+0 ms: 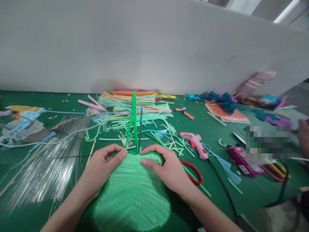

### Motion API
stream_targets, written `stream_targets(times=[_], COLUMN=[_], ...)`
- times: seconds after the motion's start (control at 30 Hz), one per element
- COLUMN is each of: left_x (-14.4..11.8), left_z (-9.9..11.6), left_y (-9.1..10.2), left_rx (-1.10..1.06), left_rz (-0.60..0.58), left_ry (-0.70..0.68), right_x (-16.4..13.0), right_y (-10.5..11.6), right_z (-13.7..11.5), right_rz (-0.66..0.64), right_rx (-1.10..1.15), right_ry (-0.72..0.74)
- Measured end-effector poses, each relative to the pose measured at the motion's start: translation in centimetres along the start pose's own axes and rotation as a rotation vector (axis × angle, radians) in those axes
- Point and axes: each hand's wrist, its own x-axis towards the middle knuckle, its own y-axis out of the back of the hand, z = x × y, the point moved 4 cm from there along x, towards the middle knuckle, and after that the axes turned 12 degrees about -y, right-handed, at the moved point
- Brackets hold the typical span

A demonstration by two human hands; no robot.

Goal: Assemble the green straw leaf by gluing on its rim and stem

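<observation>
Close in front of me is a large green artificial leaf (135, 190), pleated from a middle line, with a darker green edging. My left hand (108, 161) pinches its upper left edge between thumb and fingers. On the upper right edge, my right hand (161, 166) has a similar pinch. Between the two hands, long green strips (133, 119) and a thin dark stem (141, 125) rise from the leaf's top. Beyond the fingertips lie pale green cut strips (154, 120).
Colourful chenille stems (135, 100) are heaped by the grey wall. A pink glue gun (196, 143) and red-handled scissors (194, 172) lie right. Clear thin rods (58, 161) spread left. A purple device (242, 161) sits farther right, near another person's hand (303, 137).
</observation>
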Motion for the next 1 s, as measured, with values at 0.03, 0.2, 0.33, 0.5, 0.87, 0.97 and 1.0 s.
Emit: stream_targets(times=[0.03,0.2,0.33,0.5,0.87,0.97,1.0], left_x=[0.0,-0.1,-0.6,-0.4,-3.9,-4.4,-4.3], left_z=[-0.1,-0.2,-0.8,1.4,9.1,7.6,7.3], left_y=[0.0,-0.3,-0.6,0.1,0.3,-0.1,-0.1], left_rx=[-0.008,-0.075,-0.113,-0.012,1.058,1.291,1.321], left_rz=[0.004,-0.043,-0.157,-0.186,0.072,-0.017,-0.033], left_ry=[0.000,0.052,0.197,0.094,-1.576,-1.685,-1.677], right_x=[0.0,0.1,0.1,0.3,0.3,-0.2,-0.4], right_y=[0.0,0.0,0.3,1.1,2.8,1.4,1.0], right_z=[0.1,0.2,-0.3,-2.5,-2.8,-2.1,-2.1], right_rz=[0.010,0.056,0.086,0.077,0.010,-0.312,-0.395], right_rx=[0.001,0.026,0.090,0.114,0.660,0.802,0.796], right_ry=[-0.002,-0.012,0.033,0.147,0.060,-0.123,-0.135])
